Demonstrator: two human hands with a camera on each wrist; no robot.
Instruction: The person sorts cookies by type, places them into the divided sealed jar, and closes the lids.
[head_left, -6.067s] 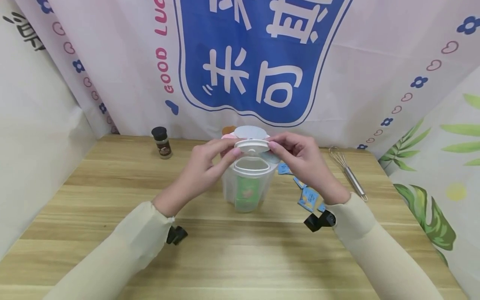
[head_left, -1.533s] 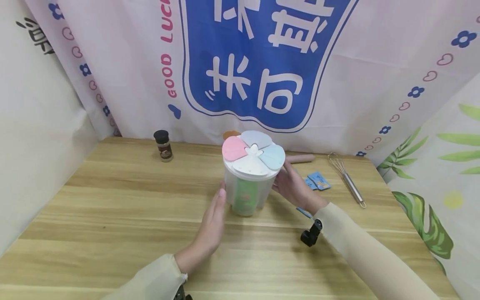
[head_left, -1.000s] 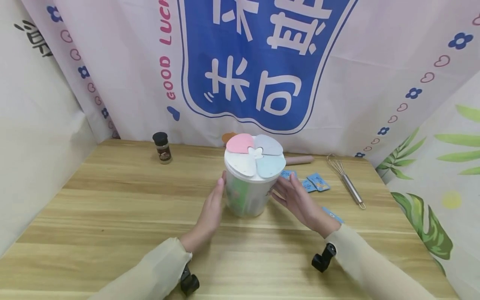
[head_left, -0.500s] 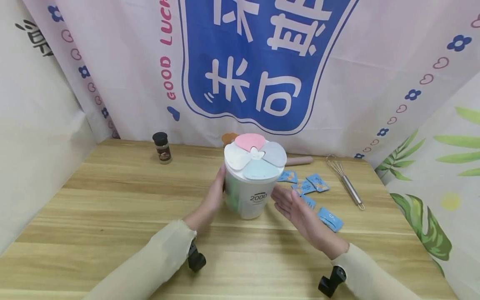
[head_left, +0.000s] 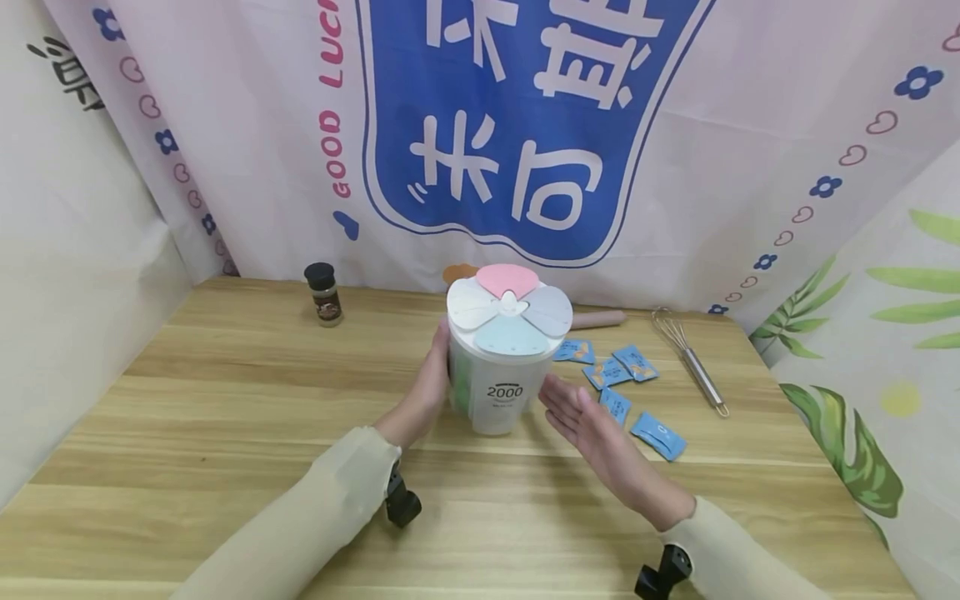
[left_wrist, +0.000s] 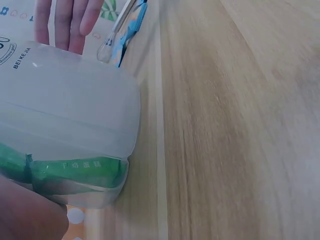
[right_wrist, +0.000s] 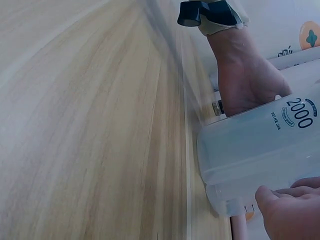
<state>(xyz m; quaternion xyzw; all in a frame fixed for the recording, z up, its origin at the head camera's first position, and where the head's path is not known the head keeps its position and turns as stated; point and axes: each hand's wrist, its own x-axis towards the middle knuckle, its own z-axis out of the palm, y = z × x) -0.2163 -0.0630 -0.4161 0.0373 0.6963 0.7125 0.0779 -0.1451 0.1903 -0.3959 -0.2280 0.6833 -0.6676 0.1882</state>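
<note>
Smooth translucent container, petal-lidded, upright near the middle of the table's far edge.
Left hand lies against its rounded side, grip hidden, cannot tell; right hand, straight-fingered, released, is just beside.

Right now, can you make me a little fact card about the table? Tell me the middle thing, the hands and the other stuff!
Main thing: cloudy container, upright, "2000" on its front
Lid: pink, pale blue and whitish petal flaps, looking shut
Inside: green packaging
Left hand: against the container's left side
Right hand: by its right side, fingers straight; touching or not is hard to tell
Further left: jar, black top
Further right: blue packets, pinkish stick, whisk
Underneath: wooden table
</note>
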